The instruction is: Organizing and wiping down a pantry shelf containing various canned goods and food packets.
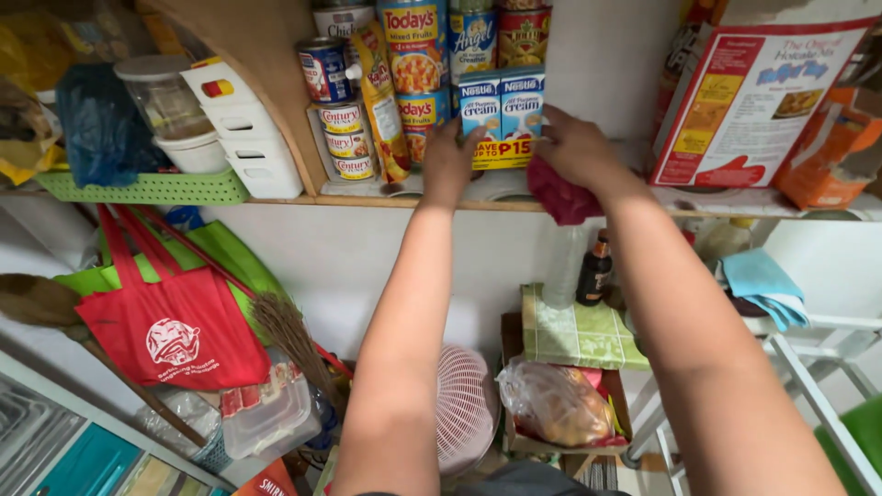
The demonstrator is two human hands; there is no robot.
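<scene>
Head view: a person reaches both bare arms up to a pantry shelf (588, 204) set against a white wall.
Left hand: the left hand (450, 161) is pressed against the left side of a pair of blue cream cartons (502, 110), fingers curled onto it.
Right hand: the right hand (571, 147) touches the right side of the same cartons with its fingertips and clutches a dark red cloth (562, 197) bunched under the palm.
Cartons: the pair stands upright on the shelf, banded together by a yellow strip, held between the two hands.
Behind and left: stacked cans (415, 64) stand just behind the cartons, and a column of small tuna cans (346, 138) stands at the left end.
Right of the hands: a large red and white box (753, 101) leans on the shelf, with an orange packet (831, 152) beside it.
Far left: white drawer bins (243, 129) and a clear lidded container (165, 92) sit on a green basket tray (147, 188).
Below: a red tote bag (175, 335) and a broom (285, 335) hang at the left; a pink fan (467, 404), a bagged food item (556, 404) and a dark bottle (595, 271) are lower down.
</scene>
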